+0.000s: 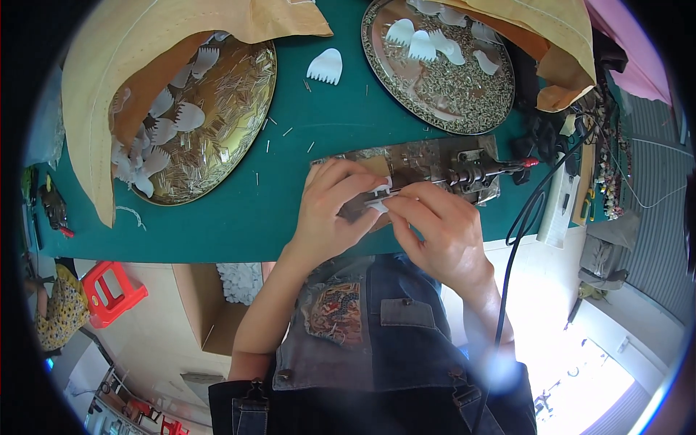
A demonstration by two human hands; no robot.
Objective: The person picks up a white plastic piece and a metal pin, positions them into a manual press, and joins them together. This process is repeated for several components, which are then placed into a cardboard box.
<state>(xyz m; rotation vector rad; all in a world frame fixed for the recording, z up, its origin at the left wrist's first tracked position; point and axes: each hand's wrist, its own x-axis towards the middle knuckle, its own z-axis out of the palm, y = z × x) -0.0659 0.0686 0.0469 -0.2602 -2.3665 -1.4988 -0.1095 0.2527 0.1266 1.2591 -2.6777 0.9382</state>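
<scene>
Between my hands, over a metal fixture, are white plastic pieces of a hair claw clip (378,206). My left hand (330,206) grips them from the left, thumb and fingers closed around their edges. From the right, my right hand (442,228) pinches at the same spot with thumb and index finger; its fingertips partly hide the clip, and any small part between them is too small to make out. The metal fixture (428,159) carries a toggle clamp (475,172) with a red-tipped handle, just right of my hands.
At left, a round tray (246,109) bears thin metal pins and white toothed clip halves below a brown paper bag (94,87). Another tray (377,61) at upper right holds small metal springs and more halves. A loose clip half (325,67) lies between; a black cable (513,261) hangs right.
</scene>
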